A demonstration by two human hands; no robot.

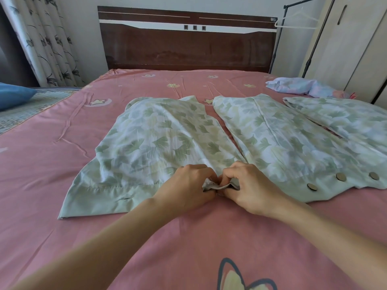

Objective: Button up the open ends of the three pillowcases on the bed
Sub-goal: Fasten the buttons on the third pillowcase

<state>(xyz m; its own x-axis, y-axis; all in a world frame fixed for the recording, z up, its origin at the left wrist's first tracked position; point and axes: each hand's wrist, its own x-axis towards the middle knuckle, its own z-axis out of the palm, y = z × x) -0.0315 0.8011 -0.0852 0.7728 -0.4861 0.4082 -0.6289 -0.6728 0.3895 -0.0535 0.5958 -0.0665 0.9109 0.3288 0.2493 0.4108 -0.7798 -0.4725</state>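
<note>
From the head view, three leaf-print pillowcases lay side by side on the pink bed (41, 164). The left hand (186, 185) and right hand (249, 187) met at the near hem of the left pillowcase (150, 139), each grip pinching bunched fabric. The middle pillowcase (282, 147) showed three buttons (312, 186); the right pillowcase (345, 118) lay toward the bed's right edge.

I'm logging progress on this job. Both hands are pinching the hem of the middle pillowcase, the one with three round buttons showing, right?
Not quite. In the head view, the left hand and right hand pinch the hem at the near right corner of the left pillowcase. The middle pillowcase, with its three round buttons showing, lies untouched beside them.
</note>
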